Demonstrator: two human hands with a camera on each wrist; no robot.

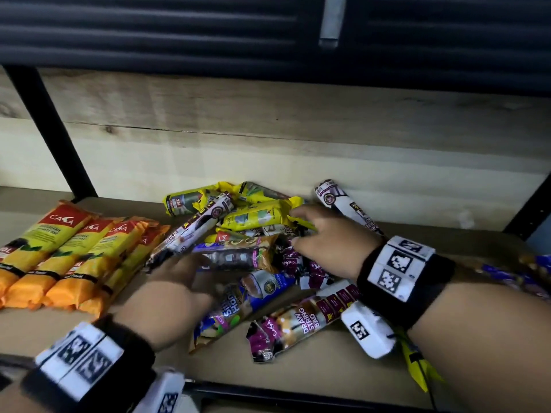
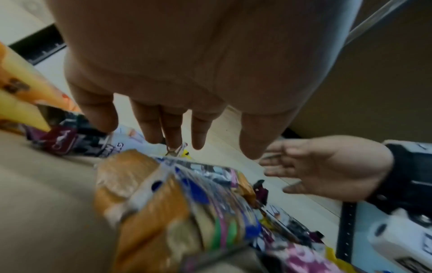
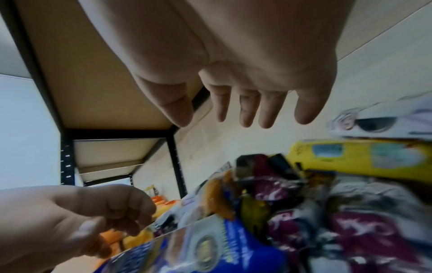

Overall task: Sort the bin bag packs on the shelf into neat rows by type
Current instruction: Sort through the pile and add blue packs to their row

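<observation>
A loose pile of bin bag packs lies mid-shelf: yellow packs [image 1: 253, 216] at the back, a white and maroon pack [image 1: 193, 228] lying slantwise, a blue pack [image 1: 238, 299] and a purple drawstring pack [image 1: 298, 320] at the front. Several orange and yellow packs [image 1: 65, 257] lie side by side in a row at the left. My left hand [image 1: 176, 278] hovers at the pile's left edge by the white and maroon pack, its fingers [image 2: 173, 129] straight and holding nothing. My right hand [image 1: 325, 234] is spread over the pile's right side, its fingers [image 3: 247, 110] extended and empty.
The brown shelf board [image 1: 298, 371] has bare room in front of the pile. A black upright [image 1: 50, 129] stands at the back left and a pale wood panel [image 1: 268, 129] closes the back. Another white pack [image 1: 348, 210] leans at the back right; blue packs [image 1: 521, 275] lie far right.
</observation>
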